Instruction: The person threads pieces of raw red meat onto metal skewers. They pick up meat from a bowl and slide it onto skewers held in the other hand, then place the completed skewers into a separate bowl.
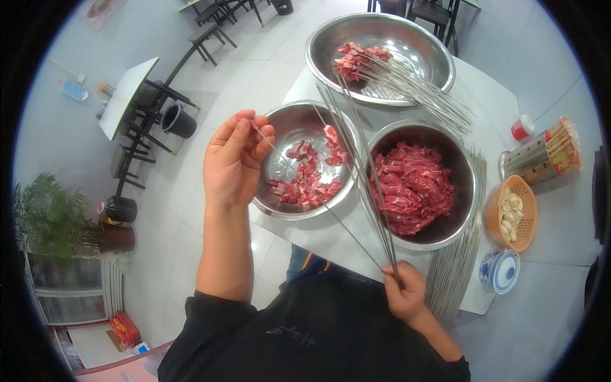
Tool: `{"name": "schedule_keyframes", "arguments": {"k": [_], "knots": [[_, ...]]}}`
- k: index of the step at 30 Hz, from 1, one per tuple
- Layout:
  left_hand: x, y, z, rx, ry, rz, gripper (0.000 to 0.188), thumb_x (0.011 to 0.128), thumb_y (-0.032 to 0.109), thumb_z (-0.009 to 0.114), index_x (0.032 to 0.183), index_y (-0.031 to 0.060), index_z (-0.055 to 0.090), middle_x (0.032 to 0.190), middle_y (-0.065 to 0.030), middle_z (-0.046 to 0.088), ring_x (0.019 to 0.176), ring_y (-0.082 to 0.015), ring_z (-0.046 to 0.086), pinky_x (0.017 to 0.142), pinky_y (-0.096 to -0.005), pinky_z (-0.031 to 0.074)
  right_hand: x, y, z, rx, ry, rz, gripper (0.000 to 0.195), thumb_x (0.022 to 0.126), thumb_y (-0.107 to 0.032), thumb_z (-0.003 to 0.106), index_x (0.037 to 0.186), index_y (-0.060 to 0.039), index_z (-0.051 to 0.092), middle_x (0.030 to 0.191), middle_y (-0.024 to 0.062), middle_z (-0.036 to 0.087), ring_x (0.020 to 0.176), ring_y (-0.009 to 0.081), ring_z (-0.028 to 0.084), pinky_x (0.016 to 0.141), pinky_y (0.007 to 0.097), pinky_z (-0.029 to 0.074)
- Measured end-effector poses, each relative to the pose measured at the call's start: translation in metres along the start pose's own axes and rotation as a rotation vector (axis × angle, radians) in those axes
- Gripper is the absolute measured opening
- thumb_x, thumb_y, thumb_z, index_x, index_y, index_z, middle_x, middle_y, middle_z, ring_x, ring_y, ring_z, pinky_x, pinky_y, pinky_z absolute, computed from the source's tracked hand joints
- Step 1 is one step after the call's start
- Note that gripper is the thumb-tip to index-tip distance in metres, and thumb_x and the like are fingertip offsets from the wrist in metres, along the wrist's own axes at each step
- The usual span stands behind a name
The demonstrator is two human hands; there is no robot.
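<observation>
My left hand (238, 155), raised at the near left rim of a steel bowl (312, 105), pinches a small piece of raw meat (245, 118) at the tip of a thin metal skewer (343, 227). That bowl holds scattered meat pieces (310, 184). My right hand (403, 289) grips the skewer's other end together with several more metal skewers (372, 200), one bearing threaded meat (334, 143). Right of them, a second bowl (470, 210) is heaped with sliced red meat (413, 188). At the back, a larger bowl (444, 47) holds loaded skewers (415, 88), their bare ends over its rim.
Bare metal skewers (453, 277) lie along the white table's right side. Beside them stand an orange basket of peeled garlic (525, 227), a blue-and-white lidded jar (499, 271), a perforated steel holder of sticks (527, 160) and a red-and-white container (522, 127). A black bin (179, 121) stands on the floor.
</observation>
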State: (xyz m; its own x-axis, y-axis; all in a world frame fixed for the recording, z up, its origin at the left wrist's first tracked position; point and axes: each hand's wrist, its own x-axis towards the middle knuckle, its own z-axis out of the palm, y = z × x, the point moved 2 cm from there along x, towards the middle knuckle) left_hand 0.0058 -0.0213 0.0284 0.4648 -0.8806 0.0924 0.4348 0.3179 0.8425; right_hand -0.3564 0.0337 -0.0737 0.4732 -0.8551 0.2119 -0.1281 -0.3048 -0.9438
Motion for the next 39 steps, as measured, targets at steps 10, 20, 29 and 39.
{"name": "schedule_keyframes", "arguments": {"k": [10, 20, 29, 39], "knots": [[-0.003, 0.002, 0.006, 0.096, -0.02, 0.067, 0.018, 0.102, 0.011, 0.057, 0.114, -0.0004, 0.065, 0.103, -0.0127, 0.07, 0.091, -0.0209, 0.071, 0.079, -0.0298, 0.061, 0.001, 0.001, 0.001, -0.013, 0.002, 0.011, 0.015, 0.085, 0.006, 0.065, 0.099, 0.0031, 0.068, 0.073, 0.0114, 0.06, 0.061, 0.0206, 0.056, 0.056, 0.031, 0.044], [-0.004, 0.004, 0.004, 0.194, -0.041, 0.111, 0.018, 0.102, 0.011, 0.058, 0.114, -0.0011, 0.065, 0.099, -0.0117, 0.07, 0.088, -0.0202, 0.07, 0.078, -0.0314, 0.06, 0.003, -0.003, 0.002, -0.022, 0.006, 0.008, 0.016, 0.085, 0.005, 0.065, 0.101, 0.0026, 0.069, 0.074, 0.0118, 0.061, 0.062, 0.0215, 0.058, 0.058, 0.0311, 0.045], [-0.005, 0.01, 0.008, 0.289, -0.051, 0.107, 0.018, 0.1, 0.01, 0.06, 0.109, -0.0035, 0.068, 0.093, -0.0113, 0.07, 0.079, -0.0177, 0.067, 0.072, -0.0284, 0.055, 0.005, -0.006, 0.002, -0.035, -0.008, 0.017, 0.015, 0.086, 0.004, 0.065, 0.1, 0.0029, 0.069, 0.074, 0.012, 0.061, 0.063, 0.0219, 0.059, 0.058, 0.0312, 0.046], [-0.002, 0.009, -0.003, 0.237, -0.114, -0.008, 0.021, 0.102, 0.016, 0.057, 0.104, -0.0032, 0.066, 0.089, -0.0105, 0.068, 0.075, -0.0174, 0.065, 0.068, -0.0259, 0.053, 0.004, -0.006, 0.003, -0.056, -0.011, 0.024, 0.014, 0.085, 0.005, 0.065, 0.099, 0.003, 0.069, 0.073, 0.0122, 0.06, 0.062, 0.0219, 0.058, 0.057, 0.031, 0.045]]}}
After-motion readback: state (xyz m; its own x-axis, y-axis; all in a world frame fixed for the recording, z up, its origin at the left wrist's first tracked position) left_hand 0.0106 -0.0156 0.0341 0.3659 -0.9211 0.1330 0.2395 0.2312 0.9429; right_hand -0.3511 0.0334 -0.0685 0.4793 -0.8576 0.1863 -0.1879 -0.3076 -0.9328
